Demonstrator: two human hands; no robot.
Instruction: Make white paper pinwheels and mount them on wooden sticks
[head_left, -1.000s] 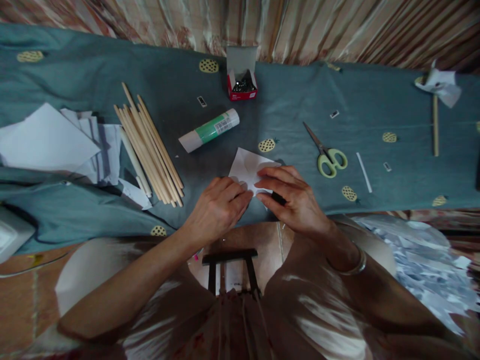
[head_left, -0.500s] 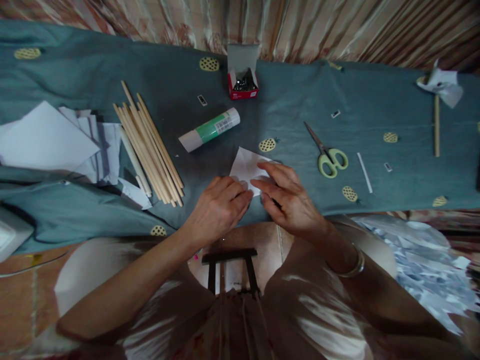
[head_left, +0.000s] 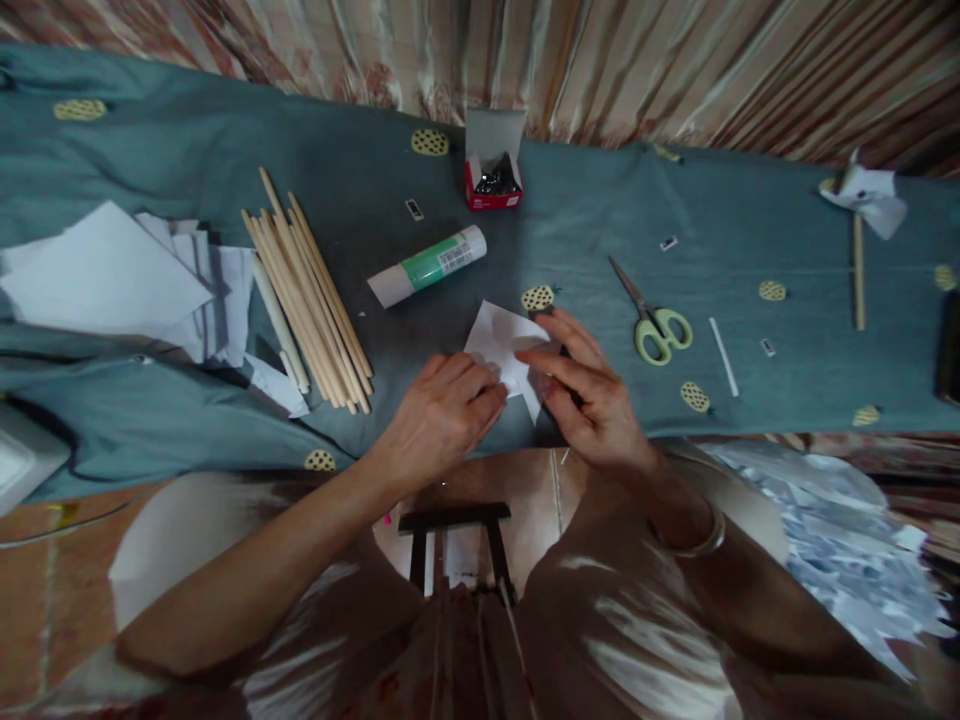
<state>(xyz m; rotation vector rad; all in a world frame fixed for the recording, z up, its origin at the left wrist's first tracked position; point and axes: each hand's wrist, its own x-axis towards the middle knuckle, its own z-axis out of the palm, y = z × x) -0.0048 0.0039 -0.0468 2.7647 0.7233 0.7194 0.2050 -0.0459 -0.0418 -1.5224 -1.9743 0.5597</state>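
Observation:
A small folded white paper (head_left: 501,338) lies on the teal cloth (head_left: 600,210) near the table's front edge. My left hand (head_left: 441,418) rests on its near left corner with curled fingers pressing it down. My right hand (head_left: 589,395) lies over the paper's right side, fingers stretched across it and pressing flat. A glue stick (head_left: 427,266) lies just beyond the paper. Green-handled scissors (head_left: 652,315) lie to the right of my right hand.
A bundle of wooden sticks (head_left: 307,290) and loose white sheets (head_left: 105,275) lie at the left. A red box of pins (head_left: 492,175) stands at the back. A paper pinwheel on a stick (head_left: 859,215) lies far right. Paper scraps (head_left: 840,540) cover the floor.
My right hand has shifted slightly along the paper's right side, fingers sliding over it. The left hand stays pressed in place. The camera view has tilted a little.

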